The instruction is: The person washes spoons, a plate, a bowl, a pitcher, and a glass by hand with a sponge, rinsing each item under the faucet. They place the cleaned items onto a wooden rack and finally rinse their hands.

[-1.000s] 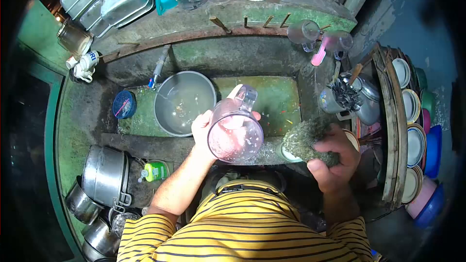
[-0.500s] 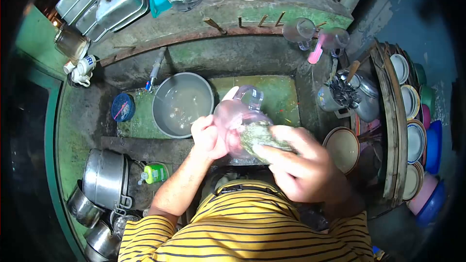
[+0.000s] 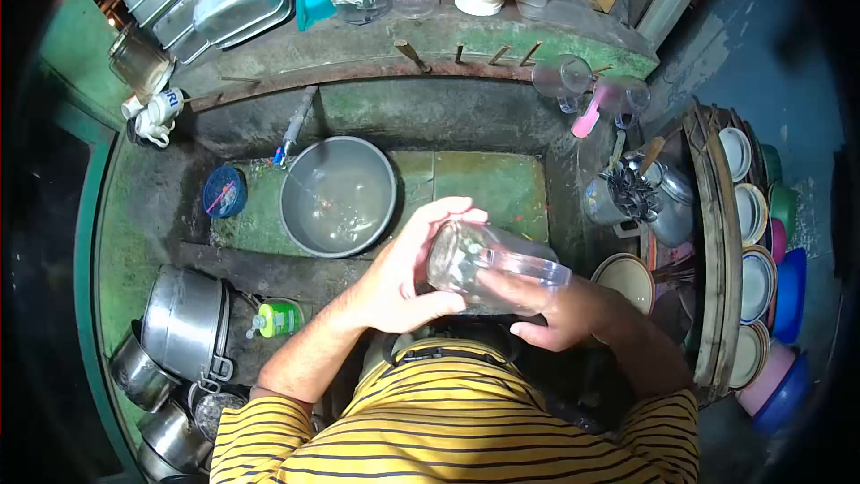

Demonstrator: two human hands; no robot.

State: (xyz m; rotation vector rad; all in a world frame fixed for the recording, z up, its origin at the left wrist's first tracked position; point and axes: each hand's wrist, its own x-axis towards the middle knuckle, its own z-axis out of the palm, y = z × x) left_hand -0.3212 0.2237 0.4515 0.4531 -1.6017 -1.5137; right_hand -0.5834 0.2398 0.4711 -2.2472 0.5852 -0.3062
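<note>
My left hand [image 3: 403,269] grips a clear plastic pitcher [image 3: 506,246] around its base end, thumb below and fingers above. The pitcher lies tilted on its side, base to the left and mouth to the right, with its handle facing up towards me. My right hand [image 3: 569,309] reaches in through the mouth. Its fingers show blurred through the wall, and its thumb is outside below. A pale greenish patch inside, by the fingertips, looks like the scouring pad [image 3: 470,255], mostly obscured by the plastic. Behind the pitcher lies the green-tiled basin floor [image 3: 475,181].
A grey basin of cloudy water [image 3: 387,215] stands under the tap [image 3: 287,148]. Left of it is a small blue tub [image 3: 224,192]. A green soap bottle [image 3: 279,317] and metal pots [image 3: 182,323] are at left. Plates [image 3: 754,273] fill a rack at right.
The pitcher has turned over onto its side and come lower, nearer to me. My right hand has gone from scrubbing its outside to inside its mouth. My left hand has shifted its hold.
</note>
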